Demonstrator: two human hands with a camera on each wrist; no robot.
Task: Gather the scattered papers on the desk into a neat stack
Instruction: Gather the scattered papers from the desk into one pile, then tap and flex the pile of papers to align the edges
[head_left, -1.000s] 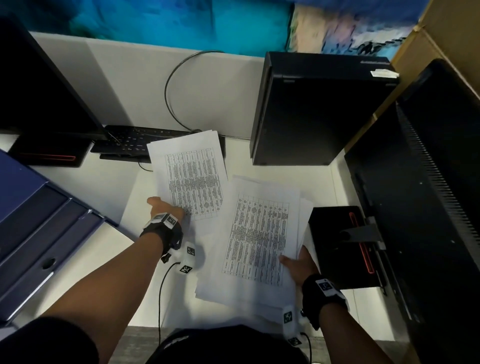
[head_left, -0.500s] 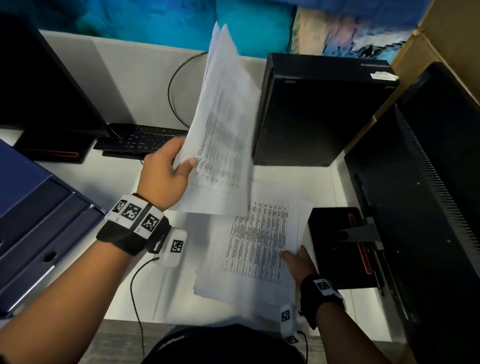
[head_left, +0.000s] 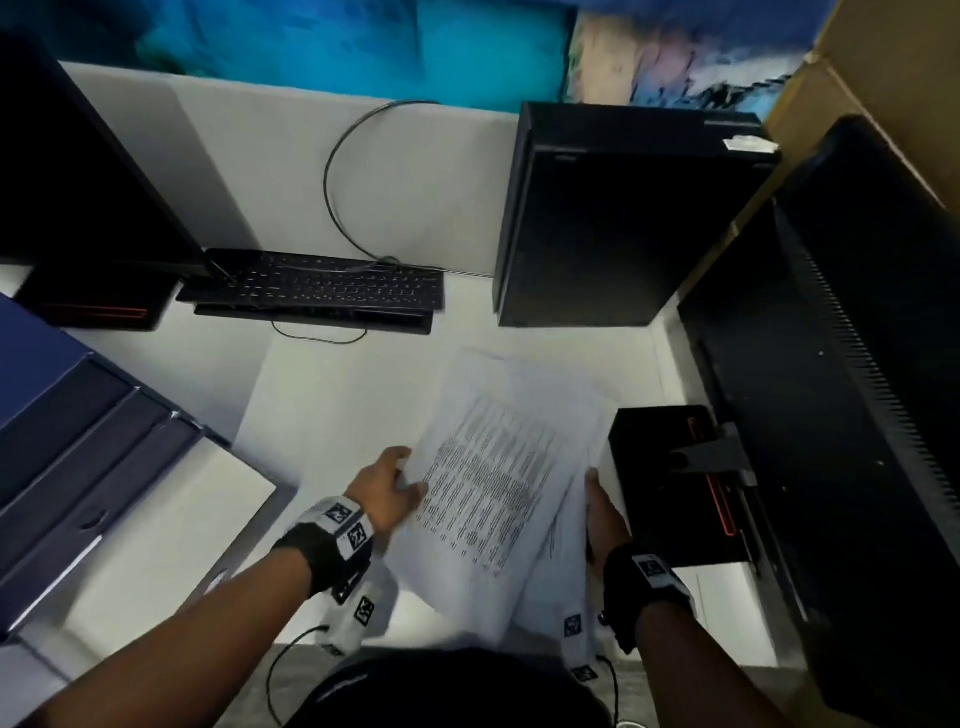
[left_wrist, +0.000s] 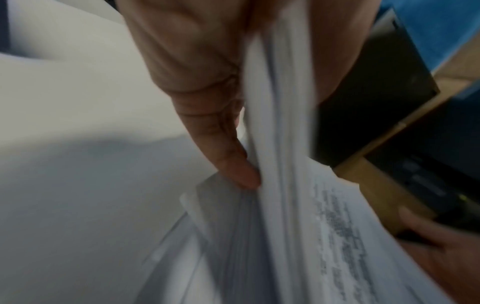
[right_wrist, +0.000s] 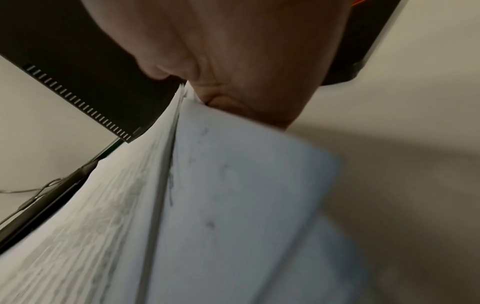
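A loose bundle of printed white papers hangs tilted between both hands over the white desk, its sheets fanned and uneven. My left hand pinches the bundle's left edge. In the left wrist view the thumb presses one side of the papers and the fingers lie behind them. My right hand grips the right edge, thumb on top. The right wrist view shows the papers wedged into the right hand.
A black keyboard and a computer tower stand at the back. A monitor with its black base crowds the right hand. Dark blue boxes fill the left side, and another monitor sits back left.
The left hand lifted sheets from the desk's middle, swung them high, then brought them down onto the right pile. Both hands now hold the bundle together.
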